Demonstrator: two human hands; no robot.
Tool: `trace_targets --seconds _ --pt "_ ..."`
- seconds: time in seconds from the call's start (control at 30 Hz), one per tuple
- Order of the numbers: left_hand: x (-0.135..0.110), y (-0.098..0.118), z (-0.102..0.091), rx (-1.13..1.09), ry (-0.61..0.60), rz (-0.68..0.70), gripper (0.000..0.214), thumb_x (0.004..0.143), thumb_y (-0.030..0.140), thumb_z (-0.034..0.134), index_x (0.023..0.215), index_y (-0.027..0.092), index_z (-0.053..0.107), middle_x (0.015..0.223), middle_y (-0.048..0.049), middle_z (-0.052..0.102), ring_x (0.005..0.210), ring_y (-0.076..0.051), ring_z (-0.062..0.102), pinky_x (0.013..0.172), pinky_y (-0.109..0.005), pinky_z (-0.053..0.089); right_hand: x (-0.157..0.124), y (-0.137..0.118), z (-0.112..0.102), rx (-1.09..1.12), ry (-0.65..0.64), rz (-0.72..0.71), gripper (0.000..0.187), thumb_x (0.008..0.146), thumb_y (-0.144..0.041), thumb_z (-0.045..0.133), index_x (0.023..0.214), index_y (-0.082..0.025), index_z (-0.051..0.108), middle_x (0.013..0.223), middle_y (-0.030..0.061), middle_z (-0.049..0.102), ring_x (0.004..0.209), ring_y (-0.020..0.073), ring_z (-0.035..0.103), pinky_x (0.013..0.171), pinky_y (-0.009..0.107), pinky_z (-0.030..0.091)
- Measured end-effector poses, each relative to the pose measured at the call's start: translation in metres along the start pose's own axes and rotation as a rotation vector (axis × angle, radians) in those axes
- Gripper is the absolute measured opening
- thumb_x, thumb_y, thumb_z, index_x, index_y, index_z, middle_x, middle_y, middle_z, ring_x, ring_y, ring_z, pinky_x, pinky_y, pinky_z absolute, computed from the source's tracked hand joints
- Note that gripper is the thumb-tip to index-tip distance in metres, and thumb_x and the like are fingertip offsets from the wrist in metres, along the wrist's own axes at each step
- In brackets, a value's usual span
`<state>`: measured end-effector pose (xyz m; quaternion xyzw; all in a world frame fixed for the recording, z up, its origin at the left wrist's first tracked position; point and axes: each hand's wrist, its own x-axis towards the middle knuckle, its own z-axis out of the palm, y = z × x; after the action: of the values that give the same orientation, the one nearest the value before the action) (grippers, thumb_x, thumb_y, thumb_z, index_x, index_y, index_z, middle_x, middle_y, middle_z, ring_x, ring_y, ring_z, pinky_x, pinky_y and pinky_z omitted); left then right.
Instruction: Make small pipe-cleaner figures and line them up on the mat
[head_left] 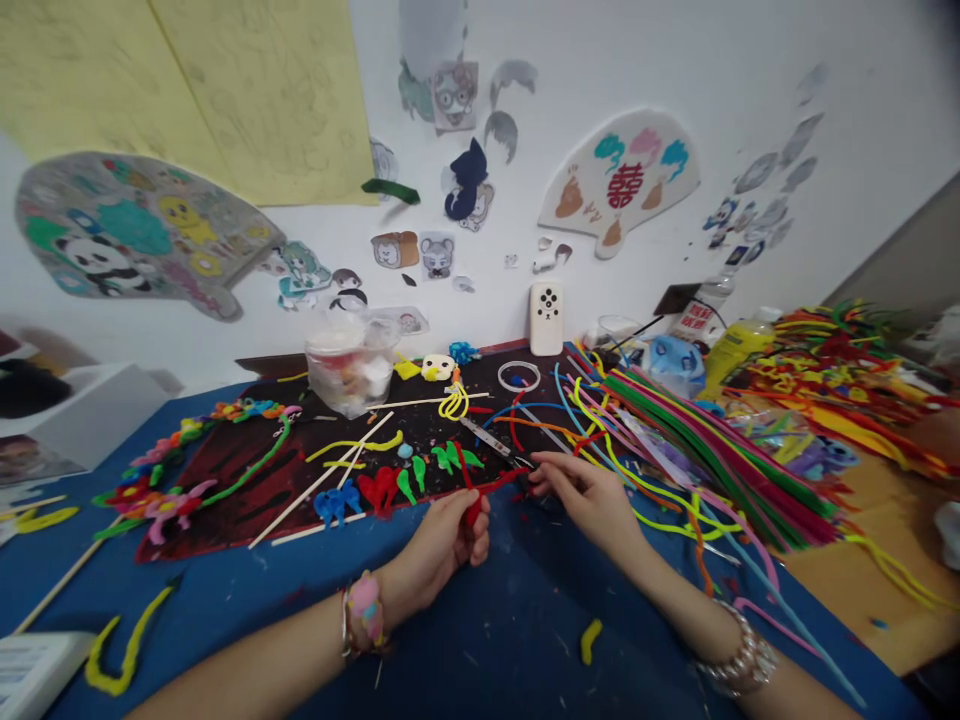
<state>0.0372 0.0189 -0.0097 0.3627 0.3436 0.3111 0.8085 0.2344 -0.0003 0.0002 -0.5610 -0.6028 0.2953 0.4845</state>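
My left hand (450,540) is closed on a piece of red pipe cleaner (472,512), one end standing up above the thumb. To its right, my right hand (589,500) has its fingertips drawn together at a small dark thing that I cannot make out. A slim tool with a printed grey-white body (487,438) lies on the dark mat just beyond those fingertips. Bent pipe-cleaner shapes in blue (337,503), red (377,490) and green (454,458) are lined up beyond my left hand.
Loose pipe cleaners and a thick multicoloured bundle (720,450) cover the right side. Thin wooden sticks (322,480) cross the mat (217,480). A colourful pipe-cleaner garland (172,460) lies left. A wrapped tub (349,365) and a white phone-like object (547,318) stand at the wall.
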Motion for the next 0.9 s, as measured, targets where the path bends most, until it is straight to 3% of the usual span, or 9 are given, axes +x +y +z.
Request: trace_targets --seconds 0.1,0.2,0.33,0.43,0.53,0.9 --pt "0.001 -0.002 -0.002 -0.013 -0.029 0.012 0.026 0.085 0.038 0.044 0.080 0.013 0.051 0.056 0.0043 0.044 0.042 -0.006 0.041 0.043 -0.020 0.031 0.001 0.000 0.009 0.240 -0.119 0.203 0.030 0.079 -0.037 0.054 0.097 -0.014 0.061 0.071 0.0051 0.067 0.060 0.0154 0.064 0.061 0.030 0.052" --pt "0.001 -0.004 -0.001 0.021 -0.068 0.036 0.029 0.086 0.039 0.042 0.084 0.012 0.052 0.057 0.0037 0.045 0.043 -0.006 0.043 0.044 -0.021 0.032 -0.005 -0.001 0.024 0.363 -0.213 0.310 0.034 0.071 -0.037 0.063 0.097 -0.015 0.058 0.070 0.0017 0.065 0.056 0.0130 0.061 0.058 0.028 0.050" --pt "0.000 -0.003 0.000 0.053 -0.114 0.045 0.030 0.087 0.040 0.041 0.085 0.012 0.051 0.061 0.0032 0.045 0.044 -0.006 0.043 0.046 -0.021 0.031 -0.013 -0.005 0.038 0.523 -0.130 0.322 0.040 0.068 -0.033 0.068 0.100 -0.019 0.049 0.072 -0.0012 0.064 0.065 0.0135 0.063 0.064 0.028 0.049" --pt "0.001 -0.004 -0.001 0.059 -0.154 0.039 0.027 0.086 0.038 0.042 0.087 0.012 0.049 0.064 0.0036 0.044 0.045 -0.005 0.043 0.047 -0.021 0.031 -0.014 -0.010 0.038 0.573 -0.073 0.308 0.031 0.069 -0.032 0.069 0.090 -0.019 0.050 0.074 -0.0013 0.064 0.073 0.0140 0.063 0.071 0.027 0.048" --pt "0.004 -0.008 -0.002 0.123 -0.181 0.044 0.025 0.086 0.037 0.043 0.089 0.013 0.048 0.065 0.0045 0.041 0.045 -0.005 0.043 0.046 -0.021 0.030 -0.013 -0.013 0.034 0.582 -0.033 0.301 0.026 0.069 -0.032 0.069 0.082 -0.019 0.050 0.069 -0.0037 0.062 0.065 0.0118 0.062 0.067 0.025 0.047" --pt "0.002 -0.010 0.005 0.332 -0.183 0.096 0.027 0.083 0.044 0.041 0.079 0.017 0.038 0.059 0.0087 0.029 0.042 -0.003 0.028 0.042 -0.020 0.021 -0.016 -0.015 0.033 0.720 -0.032 0.382 0.041 0.066 -0.026 0.073 0.096 -0.020 0.046 0.063 -0.0062 0.061 0.061 0.0105 0.062 0.067 0.024 0.047"
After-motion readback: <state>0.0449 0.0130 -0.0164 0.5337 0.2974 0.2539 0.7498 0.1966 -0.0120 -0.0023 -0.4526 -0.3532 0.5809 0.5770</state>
